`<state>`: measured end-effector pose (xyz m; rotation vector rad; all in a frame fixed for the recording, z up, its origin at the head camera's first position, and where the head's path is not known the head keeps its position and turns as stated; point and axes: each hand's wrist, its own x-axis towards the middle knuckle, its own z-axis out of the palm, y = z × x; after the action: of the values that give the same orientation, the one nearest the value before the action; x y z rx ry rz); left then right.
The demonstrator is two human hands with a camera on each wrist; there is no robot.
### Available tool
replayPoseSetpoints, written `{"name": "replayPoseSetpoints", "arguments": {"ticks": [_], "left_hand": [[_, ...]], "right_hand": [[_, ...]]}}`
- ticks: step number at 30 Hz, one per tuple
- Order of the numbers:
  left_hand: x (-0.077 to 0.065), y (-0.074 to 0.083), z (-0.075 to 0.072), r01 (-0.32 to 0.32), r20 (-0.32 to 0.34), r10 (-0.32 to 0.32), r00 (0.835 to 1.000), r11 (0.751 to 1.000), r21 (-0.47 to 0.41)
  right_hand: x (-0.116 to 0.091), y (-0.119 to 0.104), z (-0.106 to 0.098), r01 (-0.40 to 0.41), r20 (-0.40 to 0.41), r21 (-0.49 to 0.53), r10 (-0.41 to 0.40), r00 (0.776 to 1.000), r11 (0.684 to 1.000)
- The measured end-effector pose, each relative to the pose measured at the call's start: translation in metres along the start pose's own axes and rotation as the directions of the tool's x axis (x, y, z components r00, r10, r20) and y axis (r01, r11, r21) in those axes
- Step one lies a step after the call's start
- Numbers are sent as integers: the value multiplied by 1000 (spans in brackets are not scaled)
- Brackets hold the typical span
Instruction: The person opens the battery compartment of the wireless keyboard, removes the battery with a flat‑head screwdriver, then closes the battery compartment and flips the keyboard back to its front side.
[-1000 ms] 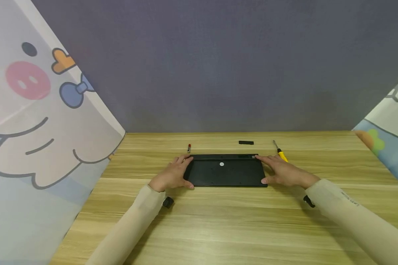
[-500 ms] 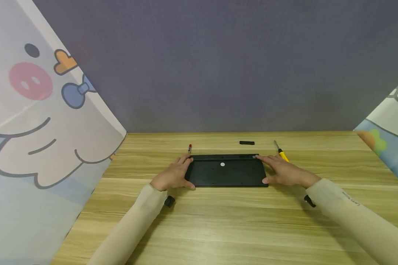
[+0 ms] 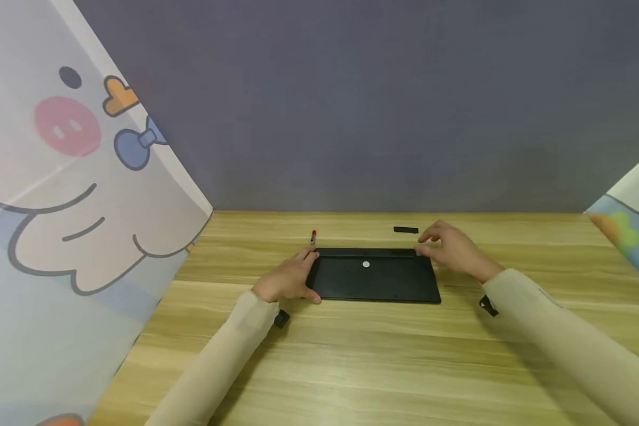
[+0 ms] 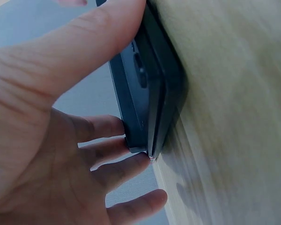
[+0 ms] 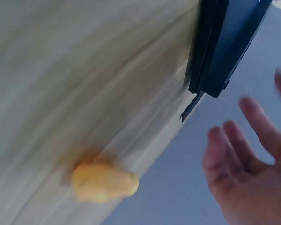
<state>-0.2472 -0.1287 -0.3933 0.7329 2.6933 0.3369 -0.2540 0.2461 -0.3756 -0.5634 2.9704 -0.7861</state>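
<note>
A black keyboard (image 3: 375,281) lies underside up on the table, a round white sticker on its back. My left hand (image 3: 290,278) holds its left end, thumb at the near edge and fingers at the far corner. The left wrist view shows the thumb over the keyboard's edge (image 4: 171,79). My right hand (image 3: 452,251) hovers by the far right corner, fingers loosely bent and apart from the keyboard in the right wrist view. Behind the keyboard lie a red-tipped battery (image 3: 313,237) and a small black cover (image 3: 406,229).
The yellow screwdriver handle (image 5: 103,180) shows blurred in the right wrist view; the right hand hides it in the head view. A grey partition (image 3: 351,118) stands along the wood-grain table's (image 3: 362,361) far edge. A cartoon-printed wall (image 3: 58,236) is at left.
The right hand has lifted off the keyboard's right end and moved to its far corner, now covering the screwdriver. The left hand stays on the left end. The head view has shifted slightly.
</note>
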Motion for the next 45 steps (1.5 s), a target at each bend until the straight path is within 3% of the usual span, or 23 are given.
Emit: {"name": "replayPoseSetpoints", "arguments": {"ticks": [3, 9, 16, 21, 39, 45], "left_hand": [[2, 4, -2, -3, 7, 2, 1000, 1000, 20], [5, 7, -3, -13, 9, 13, 1000, 999, 52], [5, 10, -4, -30, 5, 30, 1000, 998, 54], [5, 10, -5, -30, -3, 30, 1000, 998, 56], [-2, 8, -8, 11, -2, -11, 1000, 1000, 24], [-2, 6, -6, 9, -1, -9, 1000, 1000, 7]], "right_hand": [[15, 3, -5, -35, -31, 40, 36, 999, 999], [41, 9, -14, -84, 49, 56, 81, 996, 995], [58, 20, -11, -152, 137, 11, 149, 979, 988], [66, 23, -7, -164, 152, -35, 167, 974, 986], [72, 22, -1, -100, 93, 34, 97, 991, 994], [70, 18, -17, -34, 116, 97, 23, 993, 995]]}}
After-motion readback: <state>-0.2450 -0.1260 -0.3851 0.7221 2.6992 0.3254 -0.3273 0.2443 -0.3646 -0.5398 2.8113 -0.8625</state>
